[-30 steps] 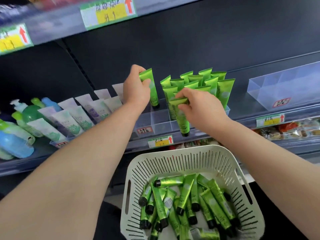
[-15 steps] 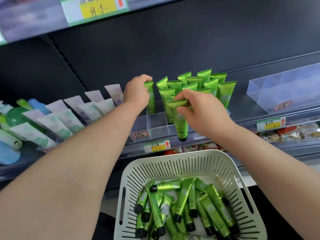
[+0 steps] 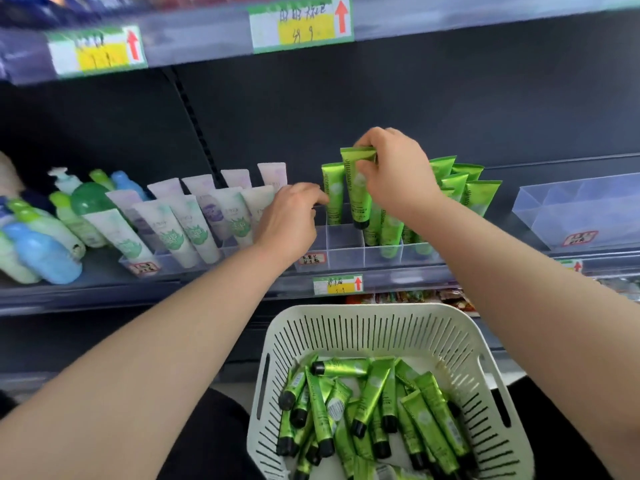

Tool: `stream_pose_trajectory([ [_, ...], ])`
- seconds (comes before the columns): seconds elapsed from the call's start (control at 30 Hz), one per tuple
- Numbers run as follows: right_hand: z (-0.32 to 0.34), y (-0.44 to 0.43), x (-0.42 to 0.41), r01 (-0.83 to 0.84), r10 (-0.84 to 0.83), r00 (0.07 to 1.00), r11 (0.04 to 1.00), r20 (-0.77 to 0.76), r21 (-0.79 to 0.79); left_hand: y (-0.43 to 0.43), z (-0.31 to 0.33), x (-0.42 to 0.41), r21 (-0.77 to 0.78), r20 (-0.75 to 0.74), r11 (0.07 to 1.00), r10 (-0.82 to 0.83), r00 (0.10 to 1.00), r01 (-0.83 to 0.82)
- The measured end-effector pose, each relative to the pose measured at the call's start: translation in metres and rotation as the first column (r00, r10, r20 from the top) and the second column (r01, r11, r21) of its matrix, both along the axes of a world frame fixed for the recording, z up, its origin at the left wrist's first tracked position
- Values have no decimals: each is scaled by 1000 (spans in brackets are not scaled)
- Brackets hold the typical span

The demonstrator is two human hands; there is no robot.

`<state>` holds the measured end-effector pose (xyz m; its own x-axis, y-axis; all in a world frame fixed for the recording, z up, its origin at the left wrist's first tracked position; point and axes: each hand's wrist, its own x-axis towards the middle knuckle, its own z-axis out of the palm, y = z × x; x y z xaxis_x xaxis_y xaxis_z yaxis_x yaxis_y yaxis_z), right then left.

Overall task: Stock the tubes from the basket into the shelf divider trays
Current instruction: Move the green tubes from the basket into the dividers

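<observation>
Since a moment ago the right hand [image 3: 394,178] has carried its green tube [image 3: 358,188] up and leftward, from the front of the divider tray [image 3: 346,258] toward its back-left corner. The left hand [image 3: 289,220] has let go of the tube it was setting there and dropped lower. The green tube hangs nearly upright, cap down, pinched at its flat crimped top, so its whole length lies straight below the grip. Its cap sits over a compartment just right of the standing tube [image 3: 333,192] at the tray's left edge; which cell, I cannot tell. The next move is probably a straight lowering by the right hand. The left hand is loosely curled and holds nothing, fingertips just beside the standing tube. The basket [image 3: 346,313] below the shelf edge holds many loose tubes [image 3: 363,403].
</observation>
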<state>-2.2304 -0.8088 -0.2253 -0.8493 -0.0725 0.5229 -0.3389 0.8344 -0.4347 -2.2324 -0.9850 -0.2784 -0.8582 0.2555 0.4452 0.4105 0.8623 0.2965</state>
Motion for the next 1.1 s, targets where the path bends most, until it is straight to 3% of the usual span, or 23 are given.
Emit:
stream_pose_trajectory([
  [0.2,-5,-17,-31,37,-43,996,996,77,80,-14,-7,14,50,18,999,15,1000,-15],
  [0.5,-13,-30,-59,78,-91,992,988,92,133,-19,-18,15,15,93,1000,7,996,-9],
  [0.67,-29,-26,-62,65,-103,984,967,146,248,-15,-24,12,-74,114,997,-10,993,18],
  [0.8,-34,-25,-64,81,-120,989,926,84,370,-13,-23,13,-105,121,994,-22,992,35],
  [0.93,-28,-23,-64,69,-107,991,926,81,370,-11,-21,15,-86,115,996,-18,993,28],
  [1.1,-26,-20,-38,87,-57,994,927,-92,366,-7,-18,19,-76,112,997,-26,993,35],
])
